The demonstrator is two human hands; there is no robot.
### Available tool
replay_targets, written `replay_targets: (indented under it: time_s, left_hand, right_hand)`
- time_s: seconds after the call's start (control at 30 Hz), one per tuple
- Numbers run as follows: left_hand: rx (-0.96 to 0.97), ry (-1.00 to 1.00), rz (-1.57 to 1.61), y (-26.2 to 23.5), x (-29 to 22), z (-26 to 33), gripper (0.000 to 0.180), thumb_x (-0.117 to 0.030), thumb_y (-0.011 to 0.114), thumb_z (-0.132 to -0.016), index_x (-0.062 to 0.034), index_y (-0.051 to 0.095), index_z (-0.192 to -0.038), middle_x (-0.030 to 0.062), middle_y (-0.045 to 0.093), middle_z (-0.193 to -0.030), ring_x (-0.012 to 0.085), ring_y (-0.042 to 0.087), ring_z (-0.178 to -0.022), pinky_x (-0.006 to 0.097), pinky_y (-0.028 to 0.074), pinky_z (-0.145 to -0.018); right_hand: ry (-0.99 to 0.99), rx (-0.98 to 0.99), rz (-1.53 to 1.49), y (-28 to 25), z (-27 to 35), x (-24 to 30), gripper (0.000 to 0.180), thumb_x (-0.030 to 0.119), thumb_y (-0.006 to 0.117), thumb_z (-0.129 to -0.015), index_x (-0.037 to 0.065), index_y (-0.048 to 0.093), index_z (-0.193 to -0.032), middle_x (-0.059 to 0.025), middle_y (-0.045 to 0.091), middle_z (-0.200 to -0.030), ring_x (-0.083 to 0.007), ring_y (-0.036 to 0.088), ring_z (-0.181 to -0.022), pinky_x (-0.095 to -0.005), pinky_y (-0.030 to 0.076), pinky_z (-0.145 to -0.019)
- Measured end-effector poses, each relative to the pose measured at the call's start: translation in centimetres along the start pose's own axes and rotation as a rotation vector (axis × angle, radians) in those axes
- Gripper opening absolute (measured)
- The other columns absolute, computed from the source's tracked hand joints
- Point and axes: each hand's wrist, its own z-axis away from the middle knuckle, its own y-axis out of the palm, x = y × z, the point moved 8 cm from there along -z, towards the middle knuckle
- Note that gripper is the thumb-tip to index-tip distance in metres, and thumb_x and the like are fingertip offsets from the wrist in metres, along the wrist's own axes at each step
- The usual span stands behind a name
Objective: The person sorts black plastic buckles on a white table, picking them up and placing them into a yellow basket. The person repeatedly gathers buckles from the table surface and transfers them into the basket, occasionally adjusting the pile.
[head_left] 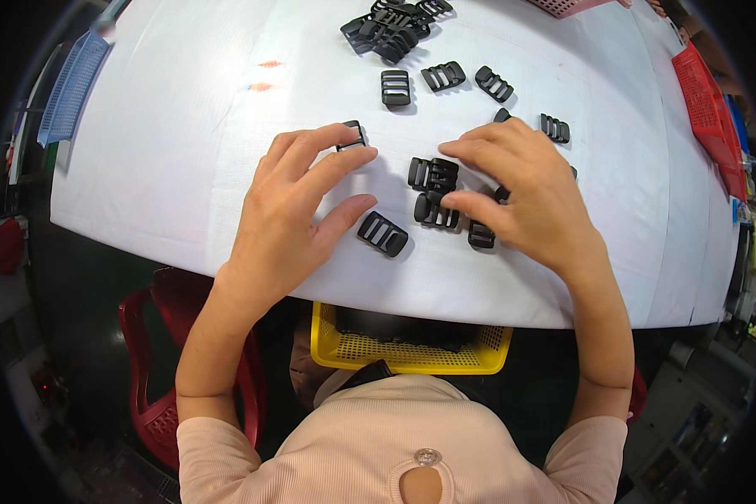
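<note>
Over the white-covered table, my left hand [281,197] is held with thumb and fingers apart, nothing between them. Its fingertips partly cover one black slotted plastic clip [354,133], which looks like a hair claw. Another clip [383,233] lies just below the left thumb. My right hand [533,189] is also open, its thumb tip at the edge of a clip [435,211]; whether they touch I cannot tell. Right above that one sits a further clip [433,174], near the right index fingertip. Under the right palm, a clip [481,234] and others are partly hidden.
A pile of black clips [391,32] lies at the far middle, with several loose ones nearer. A yellow basket [412,363] holding dark contents sits below the table's near edge. Blue [77,84] and red baskets [707,118] stand at the sides. A red chair [143,361] is lower left.
</note>
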Motion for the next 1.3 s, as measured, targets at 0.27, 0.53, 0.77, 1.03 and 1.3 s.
replay_targets:
  time_s: [0.27, 0.53, 0.77, 1.03, 1.3]
  left_hand:
    - [-0.028, 0.058, 0.031, 0.6, -0.7, 0.5, 0.042, 0.001, 0.075, -0.07, -0.0083, 0.069, -0.111, 0.01, 0.062, -0.12, 0.0295, 0.055, -0.112, 0.038, 0.048, -0.092]
    - [0.11, 0.235, -0.07, 3.7, -3.6, 1.4, 0.041, 0.002, 0.071, -0.071, -0.0112, 0.071, -0.109, 0.0106, 0.058, -0.128, 0.0326, 0.052, -0.117, 0.044, 0.043, -0.099]
    - [0.129, -0.019, 0.032, 1.7, 2.4, 1.0, 0.088, -0.036, 0.083, -0.067, -0.0146, 0.044, -0.143, 0.0145, 0.038, -0.15, 0.0354, 0.027, -0.143, 0.047, 0.025, -0.117]
    - [0.349, 0.082, -0.151, 4.6, 3.7, -0.6, 0.148, -0.068, 0.082, -0.04, -0.0043, 0.012, -0.154, 0.0179, 0.02, -0.159, 0.0344, 0.01, -0.149, 0.048, 0.008, -0.121]
    - [0.422, 0.156, -0.148, 5.5, 3.7, -2.1, 0.147, -0.071, 0.081, -0.042, -0.0061, 0.012, -0.155, 0.0227, 0.018, -0.158, 0.0377, 0.008, -0.149, 0.051, 0.008, -0.12]
  right_hand:
    - [0.123, -0.055, -0.236, 0.0, 0.2, 0.2, 0.023, 0.012, 0.072, -0.079, 0.004, 0.068, -0.1, -0.0071, 0.068, -0.091, -0.0257, 0.062, -0.082, -0.0343, 0.048, -0.076]
    - [0.287, -0.076, -0.077, -0.1, -1.0, -5.9, 0.02, 0.019, 0.069, -0.084, 0.005, 0.073, -0.097, -0.007, 0.072, -0.103, -0.0223, 0.065, -0.092, -0.0336, 0.05, -0.079]
    - [0.282, -0.293, -0.178, -2.2, 2.7, -15.2, 0.035, 0.033, 0.056, -0.099, 0.01, 0.065, -0.123, -0.0061, 0.063, -0.125, -0.0195, 0.056, -0.12, -0.0298, 0.039, -0.103]
    - [0.123, -0.067, -0.191, 1.9, -1.5, -14.1, 0.064, 0.058, 0.023, -0.101, 0.017, 0.054, -0.138, -0.006, 0.052, -0.143, -0.0218, 0.032, -0.143, -0.0425, 0.006, -0.123]
    - [0.007, 0.225, -0.329, 5.5, -5.1, -12.4, 0.058, 0.053, 0.028, -0.103, 0.016, 0.052, -0.14, -0.0064, 0.049, -0.146, -0.0263, 0.027, -0.146, -0.0513, 0.006, -0.119]
